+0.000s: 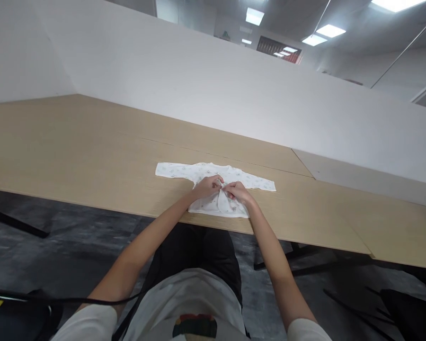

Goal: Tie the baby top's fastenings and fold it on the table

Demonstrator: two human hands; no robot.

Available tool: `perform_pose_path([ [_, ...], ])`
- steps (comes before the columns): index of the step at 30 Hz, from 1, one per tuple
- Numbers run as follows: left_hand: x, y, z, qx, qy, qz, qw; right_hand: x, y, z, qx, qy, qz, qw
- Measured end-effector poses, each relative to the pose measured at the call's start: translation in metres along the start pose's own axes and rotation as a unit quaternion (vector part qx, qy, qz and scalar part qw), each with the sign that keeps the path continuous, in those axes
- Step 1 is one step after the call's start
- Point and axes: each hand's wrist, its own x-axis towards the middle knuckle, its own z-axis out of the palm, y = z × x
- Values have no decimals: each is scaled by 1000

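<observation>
A small white long-sleeved baby shirt [216, 169] with a faint print lies spread on the table, its sleeves stretched out to both sides. My left hand [209, 185] pinches the fabric at the middle of the front. Close beside it, my right hand [237, 190] is closed on the front edge of the shirt too. Between the hands the cloth is lifted, and a flap folds over below them. Any fastener at the fingertips is too small to make out.
The light wood table [92, 151] runs across the view, with its near edge just in front of my body. A white partition [199, 80] rises behind it. A black chair [408, 312] stands at the lower right, and a black cable [74, 300] crosses at the lower left.
</observation>
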Motion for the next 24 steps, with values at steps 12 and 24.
perform_pose_path([
  [12,-1,-5,-2,168,-21,-24,985,-1,2,0,-123,-17,13,992],
  [24,-5,-55,-110,341,110,-101,928,13,8,-92,-279,192,32,940],
])
